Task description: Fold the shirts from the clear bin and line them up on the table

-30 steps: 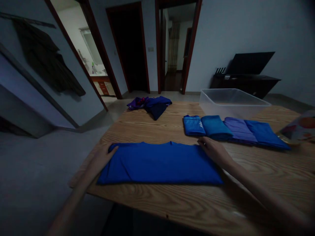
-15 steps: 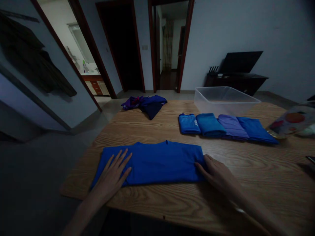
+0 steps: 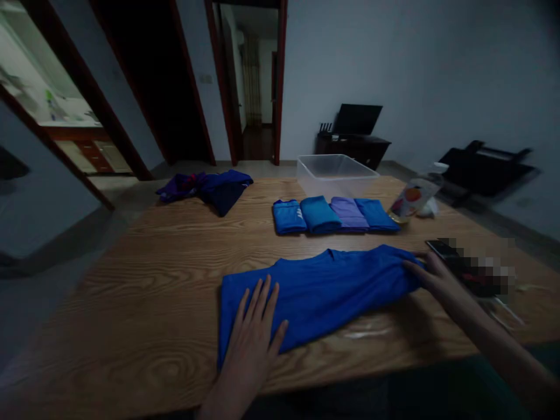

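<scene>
A blue T-shirt (image 3: 324, 291), folded into a long strip with its collar at the far edge, lies across the near part of the table. Flat on its left end rests my left hand (image 3: 256, 332), fingers spread. My right hand (image 3: 431, 274) pinches the shirt's right end and holds it raised off the wood, so that side slants upward. The fingertips of that hand are partly hidden by the cloth. Beyond the shirt stands a row of folded clothes (image 3: 321, 214) in blue, teal and purple.
A clear plastic bin (image 3: 332, 185) stands behind the folded row. Crumpled dark blue and purple clothes (image 3: 223, 189) lie at the far left of the wooden table (image 3: 144, 274). To the right are a bottle (image 3: 415, 198) and a phone (image 3: 441, 249), partly blurred out.
The view has turned to the right. My right hand has lifted the shirt's right end, which lay flat before. My left hand stays pressed on the left end.
</scene>
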A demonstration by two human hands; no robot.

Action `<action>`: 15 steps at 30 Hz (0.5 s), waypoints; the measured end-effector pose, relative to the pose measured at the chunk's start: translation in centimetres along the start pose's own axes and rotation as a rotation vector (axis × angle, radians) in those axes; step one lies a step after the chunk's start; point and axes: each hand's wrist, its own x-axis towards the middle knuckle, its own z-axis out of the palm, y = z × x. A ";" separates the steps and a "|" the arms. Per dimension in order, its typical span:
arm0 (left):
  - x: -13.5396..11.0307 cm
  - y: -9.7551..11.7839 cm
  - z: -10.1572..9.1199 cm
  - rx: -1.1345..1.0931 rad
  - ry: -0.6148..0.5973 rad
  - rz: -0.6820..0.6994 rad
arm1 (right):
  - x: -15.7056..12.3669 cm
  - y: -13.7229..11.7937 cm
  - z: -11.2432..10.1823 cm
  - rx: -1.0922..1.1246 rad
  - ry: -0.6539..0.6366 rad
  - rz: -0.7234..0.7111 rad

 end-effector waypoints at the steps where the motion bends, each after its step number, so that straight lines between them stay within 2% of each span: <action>1: 0.3 0.3 0.2 -0.022 -0.003 0.030 | -0.5 0.4 -0.3 -0.004 -0.019 0.022; 4: 0.7 -0.1 0.2 -0.114 -0.050 0.074 | -1.9 1.1 -0.2 -0.025 -0.069 0.101; 6: 0.5 -0.8 0.0 -0.236 -0.116 0.058 | -2.2 1.0 0.1 0.018 -0.096 0.105; 9: 0.3 -2.0 -0.3 -0.581 -0.195 -0.074 | -2.3 -0.9 0.5 0.074 -0.073 0.018; 12: 0.6 -3.3 -0.2 -1.095 -0.112 -0.341 | -3.6 -5.6 2.1 -0.016 -0.022 -0.201; 14: 1.0 -4.3 -0.2 -1.391 -0.049 -0.518 | -5.8 -9.5 4.8 -0.120 -0.049 -0.442; 15: 1.2 -4.8 -0.3 -1.486 -0.060 -0.586 | -7.2 -11.4 6.8 -0.189 -0.072 -0.557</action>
